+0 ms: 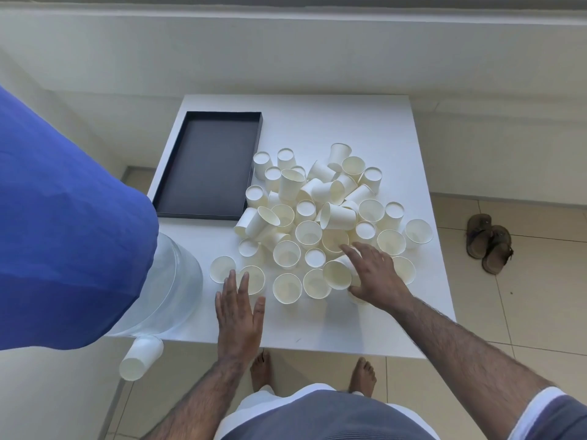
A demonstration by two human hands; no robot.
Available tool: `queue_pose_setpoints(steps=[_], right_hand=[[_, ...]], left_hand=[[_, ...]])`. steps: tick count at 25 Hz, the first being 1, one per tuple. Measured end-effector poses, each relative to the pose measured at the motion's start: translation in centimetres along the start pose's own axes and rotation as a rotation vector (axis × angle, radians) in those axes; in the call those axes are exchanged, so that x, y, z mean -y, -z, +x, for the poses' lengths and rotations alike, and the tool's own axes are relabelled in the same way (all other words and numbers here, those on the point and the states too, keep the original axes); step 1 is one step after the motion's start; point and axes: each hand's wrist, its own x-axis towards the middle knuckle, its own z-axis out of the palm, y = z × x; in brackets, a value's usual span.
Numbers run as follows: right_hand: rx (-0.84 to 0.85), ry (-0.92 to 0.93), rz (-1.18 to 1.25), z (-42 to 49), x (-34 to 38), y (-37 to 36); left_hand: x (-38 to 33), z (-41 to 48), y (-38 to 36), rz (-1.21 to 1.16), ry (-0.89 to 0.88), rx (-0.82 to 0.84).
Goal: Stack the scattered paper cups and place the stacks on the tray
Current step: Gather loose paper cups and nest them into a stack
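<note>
Head view: white table (pixel 317 328), tiled floor (pixel 508 312); left hand (pixel 239 315) spread, right hand (pixel 374 274) grasping cup (pixel 337 274).

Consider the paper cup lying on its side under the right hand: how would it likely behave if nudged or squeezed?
The cup lies on its side on the smooth white table, so a nudge would probably roll it in a curve, since it tapers. Its thin paper wall looks light and likely dents under a firm squeeze. The right hand spreads over it; whether it grips is unclear.
</note>
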Motion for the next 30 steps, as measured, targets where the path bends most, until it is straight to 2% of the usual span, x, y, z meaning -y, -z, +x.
queue_pose_setpoints(steps=[8,17,20,23,26,30], right_hand=[[0.012,0.181,-0.203,0.1,0.5,0.1],[-0.033,0.168,-0.151,0.3,0.9,0.3],[-0.136,0.145,-0.036,-0.6,1.4,1.3],[-0.234,0.126,0.267,-2.0,3.2,2.7],[-0.192,0.129,0.502,-3.5,6.5,3.5],[-0.080,0.177,0.605,-4.6,9.8,3.3]], left_hand=[[-1.4,0.5,-0.5,0.013,-0.072,0.010],[-1.9,0.5,0.1,-0.026,-0.123,-0.020],[-3.2,0.5,0.2,-0.114,-0.151,-0.017],[-4.6,0.7,0.5,-0.238,-0.210,0.077],[-6.0,0.5,0.5,-0.354,-0.256,0.194],[-7.3,-0.2,0.6,-0.548,-0.070,0.228]])
